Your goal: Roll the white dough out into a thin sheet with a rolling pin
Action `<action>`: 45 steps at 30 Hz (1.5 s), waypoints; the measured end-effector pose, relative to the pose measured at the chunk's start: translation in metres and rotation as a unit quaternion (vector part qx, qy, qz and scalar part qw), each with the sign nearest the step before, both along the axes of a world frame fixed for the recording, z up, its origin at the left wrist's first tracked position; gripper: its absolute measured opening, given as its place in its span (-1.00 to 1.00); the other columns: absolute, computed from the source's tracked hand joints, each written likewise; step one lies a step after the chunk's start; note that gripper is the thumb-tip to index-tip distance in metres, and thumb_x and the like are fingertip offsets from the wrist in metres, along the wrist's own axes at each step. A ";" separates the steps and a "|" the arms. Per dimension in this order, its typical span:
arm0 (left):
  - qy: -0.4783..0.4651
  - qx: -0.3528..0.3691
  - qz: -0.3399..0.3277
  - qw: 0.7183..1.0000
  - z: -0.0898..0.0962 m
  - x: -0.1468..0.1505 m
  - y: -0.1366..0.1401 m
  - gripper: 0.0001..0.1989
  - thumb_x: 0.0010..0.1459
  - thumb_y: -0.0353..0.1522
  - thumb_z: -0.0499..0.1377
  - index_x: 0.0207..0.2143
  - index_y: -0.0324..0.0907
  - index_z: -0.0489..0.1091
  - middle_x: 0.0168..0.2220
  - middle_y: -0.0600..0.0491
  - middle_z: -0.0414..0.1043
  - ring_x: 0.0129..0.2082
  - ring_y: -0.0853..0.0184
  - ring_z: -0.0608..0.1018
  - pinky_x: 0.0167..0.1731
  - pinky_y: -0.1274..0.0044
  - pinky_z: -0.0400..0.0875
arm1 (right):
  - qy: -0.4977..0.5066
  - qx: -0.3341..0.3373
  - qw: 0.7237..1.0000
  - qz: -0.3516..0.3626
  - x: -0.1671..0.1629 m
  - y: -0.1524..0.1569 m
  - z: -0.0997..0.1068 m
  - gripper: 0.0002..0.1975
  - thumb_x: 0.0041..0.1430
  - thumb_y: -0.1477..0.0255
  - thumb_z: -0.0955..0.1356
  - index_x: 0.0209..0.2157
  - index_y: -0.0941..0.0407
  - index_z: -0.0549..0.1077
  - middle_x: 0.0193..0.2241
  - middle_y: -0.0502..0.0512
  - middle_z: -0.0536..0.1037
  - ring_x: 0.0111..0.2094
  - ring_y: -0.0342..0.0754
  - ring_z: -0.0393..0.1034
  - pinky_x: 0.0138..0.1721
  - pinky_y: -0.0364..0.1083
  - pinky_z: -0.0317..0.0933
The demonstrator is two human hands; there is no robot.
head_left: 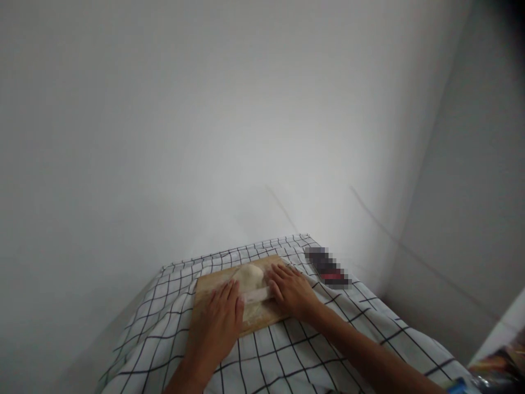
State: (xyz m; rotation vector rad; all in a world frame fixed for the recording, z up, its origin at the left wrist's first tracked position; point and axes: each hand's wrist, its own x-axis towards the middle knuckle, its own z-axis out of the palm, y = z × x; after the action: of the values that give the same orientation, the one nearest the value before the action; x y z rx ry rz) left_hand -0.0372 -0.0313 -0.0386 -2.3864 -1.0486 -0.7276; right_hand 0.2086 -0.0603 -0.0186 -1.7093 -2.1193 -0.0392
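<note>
A pale rolling pin (257, 295) lies crosswise over a wooden board (262, 326), its ends covered by my hands. My left hand (225, 311) rests on the pin's left end, fingers pointing forward and close together. Over the right end, my right hand (292, 291) bends its fingers around the pin. Just beyond the pin sits a rounded, off-white piece of dough (249, 277). Whitish flour marks show on the board's near part.
A white cloth with dark grid lines (283, 355) covers the table under the board. To the right lies a pixelated dark and red object (328, 268). Colourful packaging (498, 369) shows at the lower right corner. A pale wall (229, 137) stands behind the table.
</note>
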 end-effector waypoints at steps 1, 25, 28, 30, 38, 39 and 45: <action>-0.003 -0.002 -0.004 1.000 0.000 -0.001 -0.007 -0.54 0.46 -0.27 -0.13 0.27 -0.20 0.27 0.25 -0.18 0.43 0.23 0.07 0.49 0.20 0.09 0.41 | 0.005 0.002 1.000 0.001 0.000 -0.007 -0.003 -0.48 0.49 0.28 0.08 0.31 0.15 0.33 0.37 0.24 0.27 0.40 0.14 0.09 0.36 0.21 0.02; -0.018 0.000 0.098 0.995 0.003 0.004 0.046 -0.59 0.44 -0.24 -0.08 0.11 -0.19 0.43 0.12 -0.16 0.55 0.19 0.05 0.51 0.17 0.10 0.38 | -0.011 -0.029 0.999 0.023 -0.004 0.084 0.015 -0.47 0.41 0.31 0.13 0.34 0.09 0.28 0.34 0.22 0.33 0.35 0.11 0.19 0.27 0.20 0.11; -0.012 -0.025 0.090 0.996 0.005 0.003 0.055 -0.58 0.45 -0.24 -0.11 0.10 -0.17 0.44 0.10 -0.12 0.57 0.17 0.09 0.53 0.16 0.15 0.40 | -0.002 -0.036 0.999 0.017 -0.002 0.094 0.013 -0.46 0.39 0.32 0.14 0.33 0.10 0.30 0.31 0.22 0.37 0.29 0.11 0.28 0.23 0.13 0.17; -0.005 -0.037 0.087 0.996 0.006 0.003 0.056 -0.57 0.46 -0.25 -0.13 0.12 -0.18 0.43 0.11 -0.12 0.57 0.18 0.09 0.52 0.17 0.15 0.39 | 0.003 -0.038 0.999 0.006 -0.001 0.095 0.011 -0.46 0.38 0.33 0.13 0.31 0.11 0.32 0.29 0.22 0.41 0.25 0.11 0.33 0.21 0.12 0.19; 0.010 -0.035 0.086 0.996 0.010 0.006 0.044 -0.51 0.47 -0.21 -0.14 0.19 -0.29 0.38 0.21 -0.19 0.47 0.28 0.01 0.43 0.22 0.10 0.34 | 0.004 -0.013 1.000 -0.012 -0.004 0.066 0.007 -0.51 0.40 0.36 0.13 0.25 0.16 0.38 0.23 0.26 0.46 0.26 0.11 0.29 0.23 0.10 0.16; 0.010 -0.036 0.083 0.996 0.010 0.006 0.043 -0.50 0.47 -0.21 -0.14 0.19 -0.30 0.38 0.21 -0.20 0.46 0.28 0.00 0.42 0.22 0.10 0.34 | 0.003 -0.007 1.000 -0.012 -0.004 0.061 0.007 -0.52 0.41 0.35 0.13 0.24 0.16 0.38 0.23 0.25 0.46 0.27 0.11 0.28 0.23 0.10 0.16; 0.008 -0.023 0.053 0.998 0.007 0.002 0.031 -0.51 0.47 -0.21 -0.13 0.22 -0.27 0.34 0.23 -0.18 0.45 0.28 0.05 0.42 0.25 0.13 0.34 | -0.011 0.018 1.000 -0.019 -0.006 0.031 0.006 -0.55 0.46 0.35 0.11 0.18 0.16 0.45 0.25 0.23 0.45 0.31 0.09 0.23 0.30 0.08 0.09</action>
State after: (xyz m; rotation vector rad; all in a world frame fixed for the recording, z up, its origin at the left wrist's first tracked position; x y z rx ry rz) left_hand -0.0351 0.0000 -0.0316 -2.3498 -1.1876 -0.6516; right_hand 0.2022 -0.0290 -0.0130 -1.7359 -2.0886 -0.1064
